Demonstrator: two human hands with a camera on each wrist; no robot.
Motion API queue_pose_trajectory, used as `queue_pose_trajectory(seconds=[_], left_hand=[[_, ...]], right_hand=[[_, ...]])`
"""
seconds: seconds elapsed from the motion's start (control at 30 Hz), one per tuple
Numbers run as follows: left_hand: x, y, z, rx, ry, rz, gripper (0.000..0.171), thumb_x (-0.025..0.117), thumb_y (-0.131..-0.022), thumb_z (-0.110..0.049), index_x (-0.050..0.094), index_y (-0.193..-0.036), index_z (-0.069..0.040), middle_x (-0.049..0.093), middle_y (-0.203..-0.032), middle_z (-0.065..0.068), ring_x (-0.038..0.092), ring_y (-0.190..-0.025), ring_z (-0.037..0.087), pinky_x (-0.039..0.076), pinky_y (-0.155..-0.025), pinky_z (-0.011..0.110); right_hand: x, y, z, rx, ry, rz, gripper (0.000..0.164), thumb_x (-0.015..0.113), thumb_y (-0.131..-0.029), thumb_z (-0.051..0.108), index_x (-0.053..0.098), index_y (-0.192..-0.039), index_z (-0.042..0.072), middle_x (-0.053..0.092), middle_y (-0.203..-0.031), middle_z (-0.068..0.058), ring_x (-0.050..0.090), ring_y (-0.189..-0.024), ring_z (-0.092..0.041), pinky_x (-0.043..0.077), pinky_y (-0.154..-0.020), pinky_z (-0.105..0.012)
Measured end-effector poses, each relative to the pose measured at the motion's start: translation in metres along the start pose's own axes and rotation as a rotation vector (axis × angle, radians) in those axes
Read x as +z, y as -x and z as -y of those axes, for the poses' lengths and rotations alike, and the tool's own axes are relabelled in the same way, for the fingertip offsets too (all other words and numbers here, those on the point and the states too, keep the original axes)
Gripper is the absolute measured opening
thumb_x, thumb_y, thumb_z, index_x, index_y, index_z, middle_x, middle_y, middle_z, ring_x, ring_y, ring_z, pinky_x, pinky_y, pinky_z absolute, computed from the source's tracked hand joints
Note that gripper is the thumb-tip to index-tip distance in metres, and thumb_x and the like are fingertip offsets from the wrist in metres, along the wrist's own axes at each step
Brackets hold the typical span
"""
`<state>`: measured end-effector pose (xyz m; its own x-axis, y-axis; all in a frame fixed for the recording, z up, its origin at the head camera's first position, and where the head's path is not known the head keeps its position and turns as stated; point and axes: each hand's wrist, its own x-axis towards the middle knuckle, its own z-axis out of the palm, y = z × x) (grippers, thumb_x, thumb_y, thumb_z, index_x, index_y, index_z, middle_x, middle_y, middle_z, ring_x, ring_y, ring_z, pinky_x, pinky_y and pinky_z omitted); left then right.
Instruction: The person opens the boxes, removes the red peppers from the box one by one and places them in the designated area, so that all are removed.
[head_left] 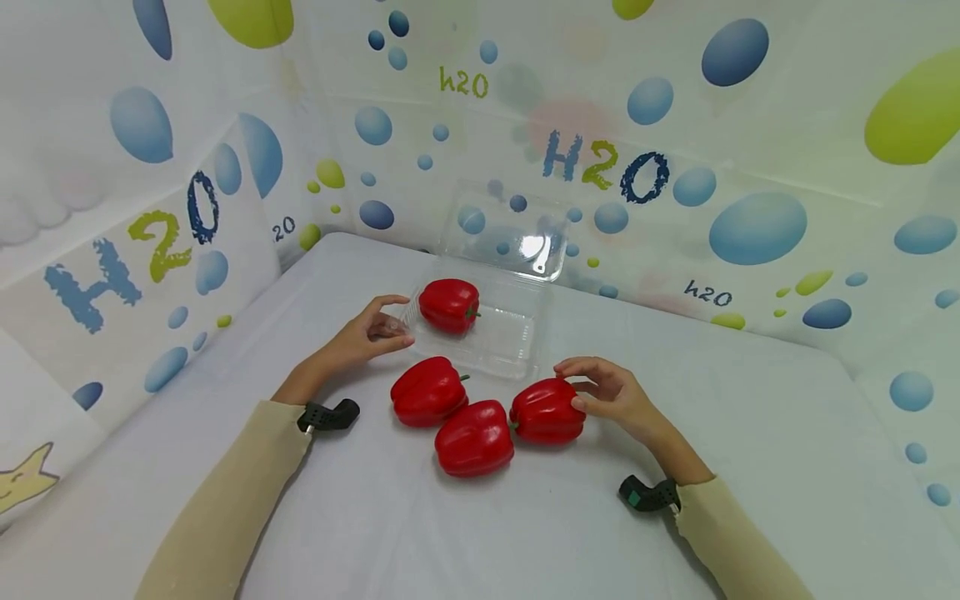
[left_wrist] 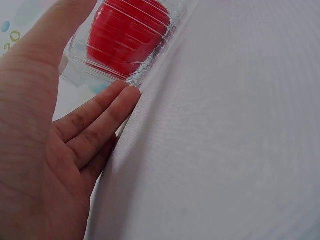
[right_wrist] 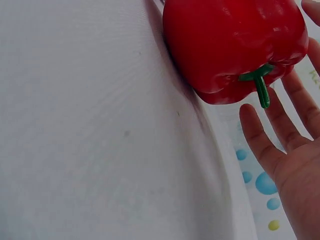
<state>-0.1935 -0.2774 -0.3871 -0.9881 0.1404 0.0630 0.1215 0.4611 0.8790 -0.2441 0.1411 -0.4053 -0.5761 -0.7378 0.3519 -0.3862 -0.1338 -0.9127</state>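
A red bell pepper [head_left: 448, 305] lies in the left part of a clear plastic clamshell box [head_left: 517, 337]; its lid [head_left: 502, 233] is raised at the back. At the box's left end, my left hand [head_left: 367, 333] spreads thumb and fingers along the wall. In the left wrist view its extended fingertips meet the plastic [left_wrist: 112, 75]. My right hand [head_left: 611, 396] is around the right side of another red bell pepper [head_left: 547, 412], thumb in front and fingers behind. The right wrist view shows these fingers [right_wrist: 257, 135] spread beside the pepper [right_wrist: 230, 45]; firm contact is not visible.
Two more red bell peppers, one left [head_left: 427, 392] and one nearer [head_left: 474, 439], lie in front of the box, close to the right-hand pepper. A white cloth [head_left: 555, 533] covers the table. Behind the box stands a printed white curtain [head_left: 480, 150].
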Motion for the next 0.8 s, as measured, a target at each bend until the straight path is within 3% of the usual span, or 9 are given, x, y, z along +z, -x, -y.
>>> queue_pose_trajectory(seconds=[0.1, 0.2, 0.47, 0.8], left_hand=[[0.000, 0.006, -0.014, -0.007, -0.006, 0.002, 0.066, 0.066, -0.093, -0.016, 0.029, -0.147, -0.009, 0.059, -0.121, 0.026, 0.057, -0.115, 0.038, 0.041, -0.105, 0.054], [0.001, 0.007, -0.016, -0.007, -0.017, 0.005, 0.065, 0.066, -0.094, -0.016, 0.029, -0.147, -0.007, 0.059, -0.122, 0.026, 0.057, -0.115, 0.039, 0.041, -0.105, 0.054], [0.002, -0.006, 0.019, -0.017, -0.021, -0.013, 0.071, 0.067, -0.093, -0.024, 0.026, -0.150, -0.018, 0.060, -0.124, 0.021, 0.057, -0.117, 0.034, 0.041, -0.106, 0.053], [0.002, -0.012, 0.025, 0.009, -0.029, -0.015, 0.070, 0.069, -0.092, -0.028, 0.028, -0.148, -0.021, 0.062, -0.121, 0.018, 0.059, -0.113, 0.032, 0.044, -0.103, 0.052]], right_hand=[[-0.001, -0.001, 0.001, -0.011, 0.012, -0.015, 0.038, 0.067, -0.086, -0.004, 0.049, -0.117, -0.015, 0.058, -0.129, -0.011, 0.053, -0.121, -0.032, 0.052, -0.094, -0.030], [-0.002, -0.003, 0.002, -0.020, 0.009, -0.025, 0.036, 0.066, -0.086, -0.005, 0.049, -0.117, -0.016, 0.060, -0.128, -0.003, 0.053, -0.121, -0.033, 0.052, -0.094, -0.030], [-0.001, -0.010, 0.009, -0.005, 0.011, -0.032, 0.031, 0.065, -0.087, -0.005, 0.063, -0.114, 0.012, 0.061, -0.126, 0.001, 0.052, -0.121, -0.033, 0.052, -0.094, -0.029], [-0.003, -0.019, 0.016, -0.042, 0.025, -0.031, 0.030, 0.064, -0.088, -0.006, 0.064, -0.112, 0.011, 0.060, -0.125, -0.001, 0.055, -0.119, -0.019, 0.050, -0.099, -0.037]])
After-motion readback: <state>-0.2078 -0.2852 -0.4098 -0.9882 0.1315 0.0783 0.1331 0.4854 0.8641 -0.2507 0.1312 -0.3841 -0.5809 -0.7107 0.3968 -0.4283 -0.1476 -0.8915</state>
